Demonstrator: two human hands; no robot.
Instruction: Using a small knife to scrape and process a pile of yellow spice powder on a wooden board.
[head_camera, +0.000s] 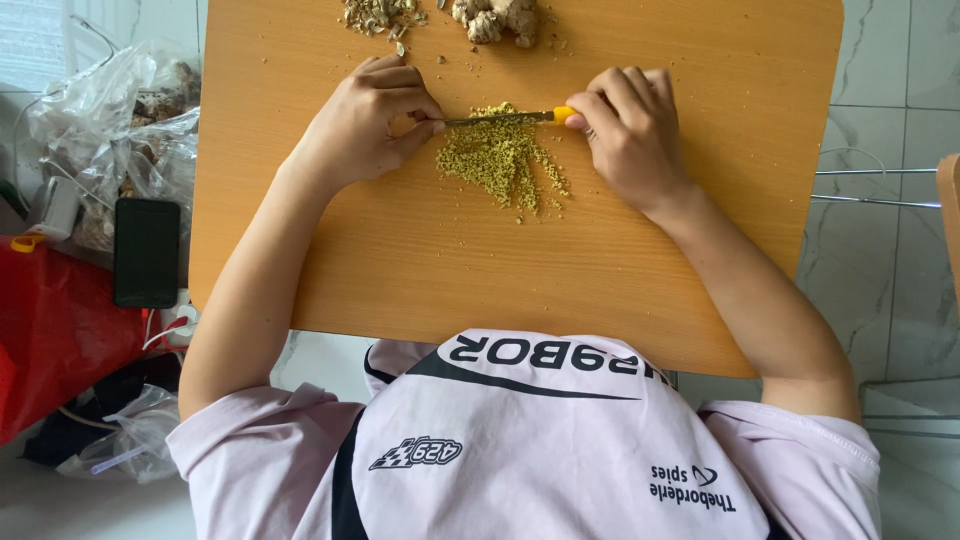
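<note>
At your nine o'clock: a dark phone screen (146, 252), rectangular, face up; clear plastic bags (120, 120) above it; a red bag (55, 330) below.

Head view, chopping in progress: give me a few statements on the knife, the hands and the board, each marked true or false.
1. The right hand holds the knife by its yellow handle. True.
2. The left hand rests on a phone. False: its fingertips pinch the blade tip; the black phone lies off the board, on the left.
3. The blade lies across the top of the minced yellow-green pile. True.
4. The whole ginger pieces sit at the near edge, by the person's chest. False: they sit at the far edge of the wooden board.
5. The board is blue plastic. False: it is orange-brown wood.
</note>
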